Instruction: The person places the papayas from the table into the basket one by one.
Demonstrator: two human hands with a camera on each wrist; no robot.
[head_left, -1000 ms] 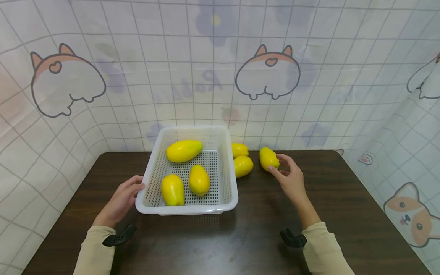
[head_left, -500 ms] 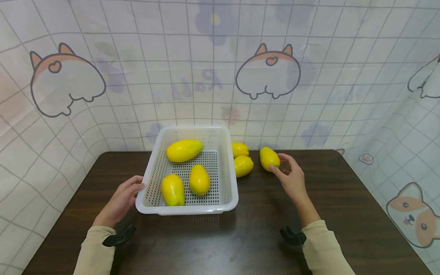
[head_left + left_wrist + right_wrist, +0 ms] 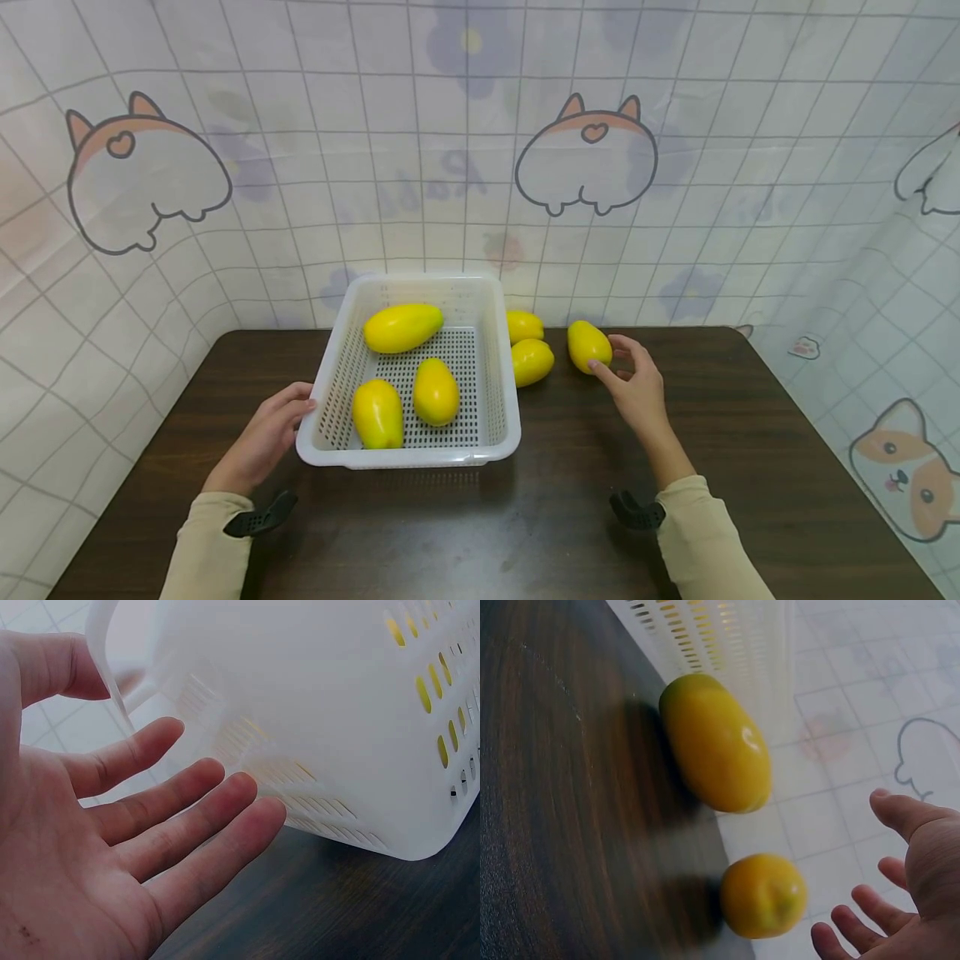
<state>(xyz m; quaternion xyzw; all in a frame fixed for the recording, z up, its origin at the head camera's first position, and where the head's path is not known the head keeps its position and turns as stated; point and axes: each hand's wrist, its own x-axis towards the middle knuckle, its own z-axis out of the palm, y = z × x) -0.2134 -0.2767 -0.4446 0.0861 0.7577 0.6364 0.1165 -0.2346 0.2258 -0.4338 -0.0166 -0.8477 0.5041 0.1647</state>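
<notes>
Beside the left rim of a white perforated plastic basket (image 3: 408, 458), my left hand (image 3: 262, 433) has its fingers extended. In the left wrist view, the left hand's thumb lies at the basket rim and its other fingers spread near the wall. Three yellow mango-like fruits lie inside, one of them a longer fruit (image 3: 402, 328) at the back. My right hand (image 3: 637, 387) is at the right of a yellow mango (image 3: 588, 347) on the table. In the right wrist view, its thumb and fingers are spread apart, and the mango (image 3: 763, 895) shows beside them, not gripped.
Two more yellow mangoes (image 3: 532, 362) sit against the basket's right side, partly hidden by it. The dark wooden table (image 3: 487, 542) meets a white gridded cloth wall (image 3: 450, 225) at the back. Black wrist straps (image 3: 636, 510) sit at both cuffs.
</notes>
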